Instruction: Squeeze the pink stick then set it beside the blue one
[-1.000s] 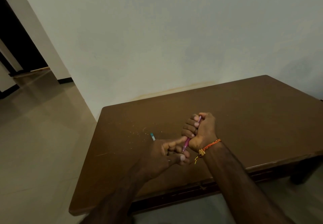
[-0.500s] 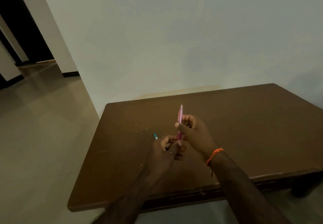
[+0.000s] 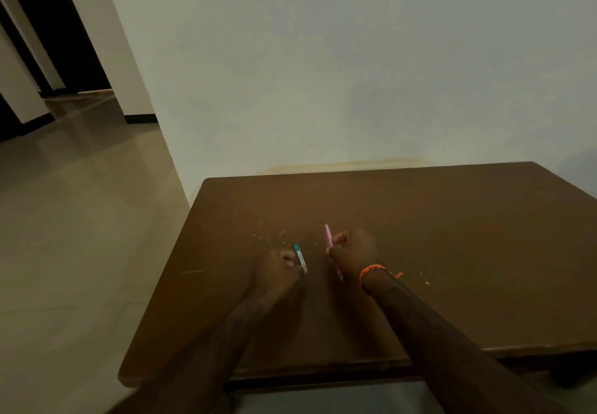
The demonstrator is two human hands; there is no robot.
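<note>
My right hand (image 3: pixel 352 248) grips a thin pink pen (image 3: pixel 329 236) over the brown wooden table (image 3: pixel 452 252); the pen's tip sticks up past my fingers and its lower end shows below my wrist, which wears an orange thread band. My left hand (image 3: pixel 277 268) sits just to the left with its fingers curled round a small teal and white piece (image 3: pixel 299 254) that looks like a pen cap or refill. The two hands are a short gap apart.
Small pale specks (image 3: pixel 274 236) lie scattered on the table beyond my hands. A plain wall stands right behind the table. Tiled floor (image 3: pixel 80 252) spreads to the left toward a dark doorway. The table's front edge is close below my forearms.
My hands have come apart and dropped toward the table. My left hand moved left and now holds the small teal piece that lay on the table. The pink pen stays in my right hand.
</note>
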